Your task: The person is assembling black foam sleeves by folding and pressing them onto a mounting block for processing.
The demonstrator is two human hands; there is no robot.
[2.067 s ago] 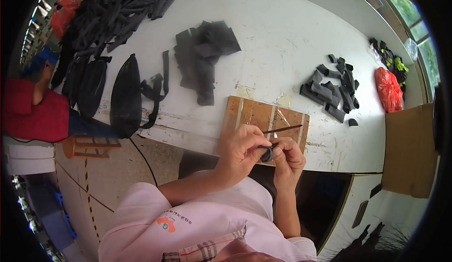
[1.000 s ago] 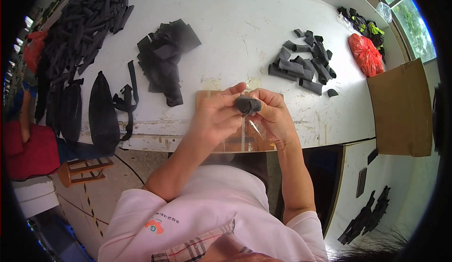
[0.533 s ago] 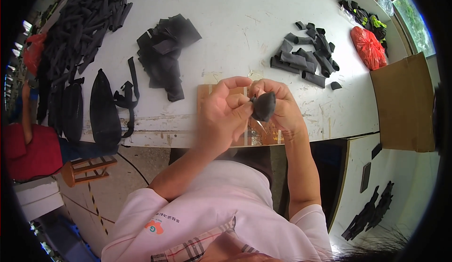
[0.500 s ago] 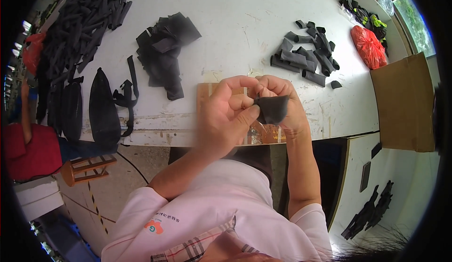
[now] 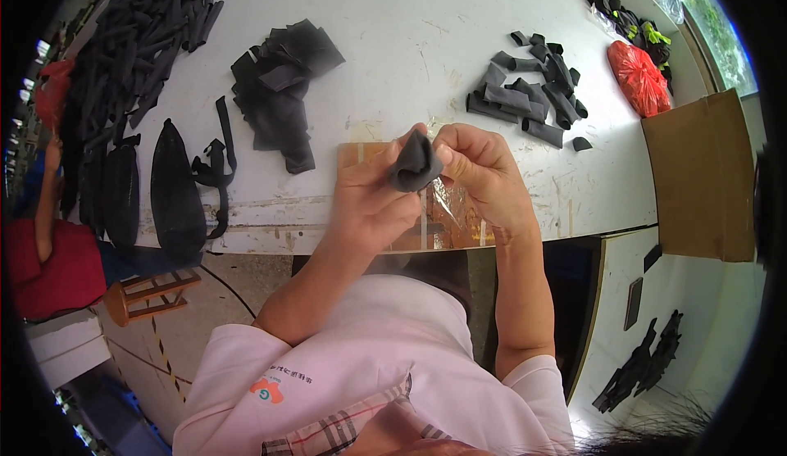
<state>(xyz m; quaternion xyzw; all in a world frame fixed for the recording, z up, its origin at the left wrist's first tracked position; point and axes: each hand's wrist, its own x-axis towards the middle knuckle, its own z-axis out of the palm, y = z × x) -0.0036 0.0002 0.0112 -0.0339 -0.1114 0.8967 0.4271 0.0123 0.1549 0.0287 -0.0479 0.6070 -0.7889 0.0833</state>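
Note:
Over the near edge of the white table, both hands hold one small piece of dark grey fabric (image 5: 415, 163), curled into a tube with its open end showing. My left hand (image 5: 367, 198) wraps round it from the left, fingers closed. On the other side, my right hand (image 5: 488, 176) pinches the edge of the tube between thumb and fingers; the fingertips are partly hidden. Below the hands lies a brown board (image 5: 352, 158) with strips of clear tape. A pile of similar short dark tubes (image 5: 533, 94) is beyond my right hand, and flat dark fabric pieces (image 5: 283, 99) are stacked beyond my left.
A large heap of dark rolled strips (image 5: 135, 42) covers the far left. Long black pieces (image 5: 176, 190) lie by the left edge. To the right are a red plastic bag (image 5: 639, 77) and a cardboard box (image 5: 703, 179). A person in red (image 5: 53, 267) is at the left, near a wooden stool (image 5: 152, 294).
The fabric piece has moved left from my right hand into my left and turned so its open end shows. My right hand now grips only its edge.

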